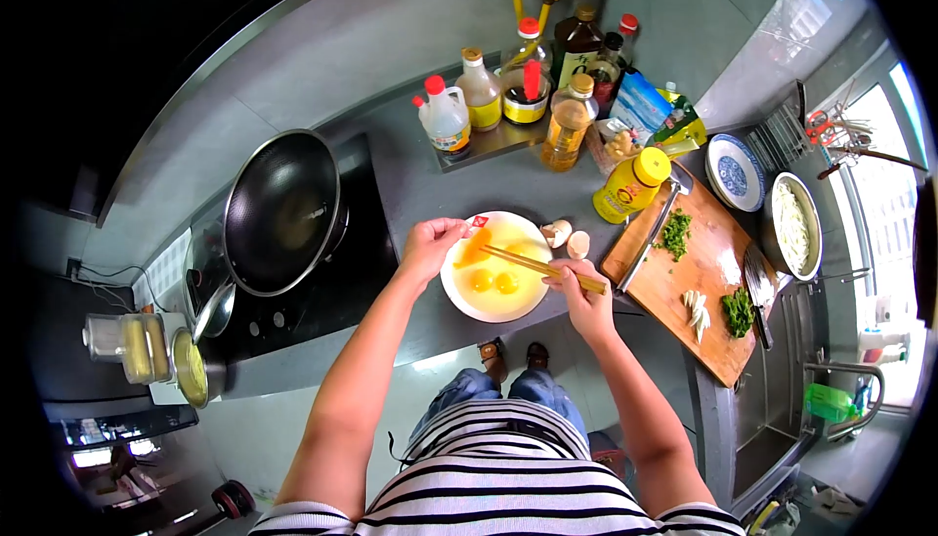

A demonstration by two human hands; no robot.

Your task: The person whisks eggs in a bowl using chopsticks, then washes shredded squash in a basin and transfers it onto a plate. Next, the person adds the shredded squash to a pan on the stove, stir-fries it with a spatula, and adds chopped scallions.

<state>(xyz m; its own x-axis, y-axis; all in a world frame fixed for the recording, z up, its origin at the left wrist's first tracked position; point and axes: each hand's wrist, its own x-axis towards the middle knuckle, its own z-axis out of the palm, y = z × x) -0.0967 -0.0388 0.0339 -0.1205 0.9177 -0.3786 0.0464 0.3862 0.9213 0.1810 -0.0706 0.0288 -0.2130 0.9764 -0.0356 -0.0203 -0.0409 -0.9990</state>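
The right hand's grip (586, 300) is wrapped snugly around two chopsticks (523, 260). The left hand's grip (430, 248) is curled in at the bowl's edge; I can't tell if it pinches anything. The gray counter (415, 189) carries the white bowl (459, 298). Broken eggshells (577, 245) sit beside it. Two round yolks (505, 283) are inside.

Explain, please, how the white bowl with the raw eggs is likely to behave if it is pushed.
The white bowl would probably stay stiff, as its outline looks smooth and evenly round. The raw eggs inside look liquid, so they would likely slosh with a sudden push. Two yolks look whole and rounded, so they may wobble or break.
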